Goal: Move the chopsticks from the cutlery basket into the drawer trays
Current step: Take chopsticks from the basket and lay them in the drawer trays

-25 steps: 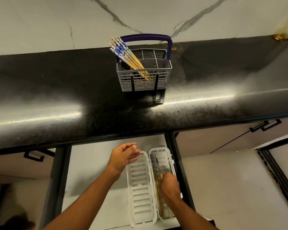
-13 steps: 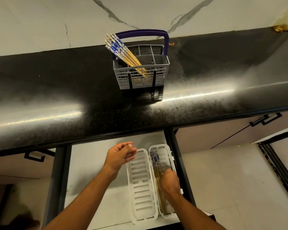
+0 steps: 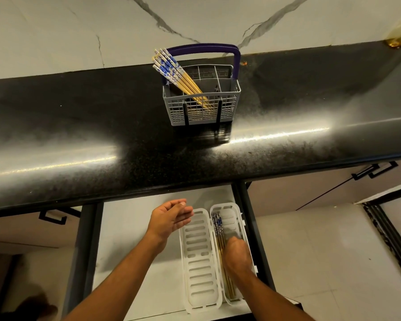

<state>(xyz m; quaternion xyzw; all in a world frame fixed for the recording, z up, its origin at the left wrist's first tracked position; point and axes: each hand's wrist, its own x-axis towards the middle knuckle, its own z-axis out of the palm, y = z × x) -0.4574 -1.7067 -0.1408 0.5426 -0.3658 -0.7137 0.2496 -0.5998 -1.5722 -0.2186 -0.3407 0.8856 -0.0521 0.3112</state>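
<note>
Fingers of the right hand curl down onto chopsticks lying lengthwise in the right tray, grip apparently closed though blurred. Left hand hovers open, empty, nearer the remaining chopsticks leaning upper-left in the cutlery basket beyond.

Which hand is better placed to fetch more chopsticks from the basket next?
Probably the left hand: it is open, empty and nearer the cutlery basket. The right hand is down in the right tray.
</note>
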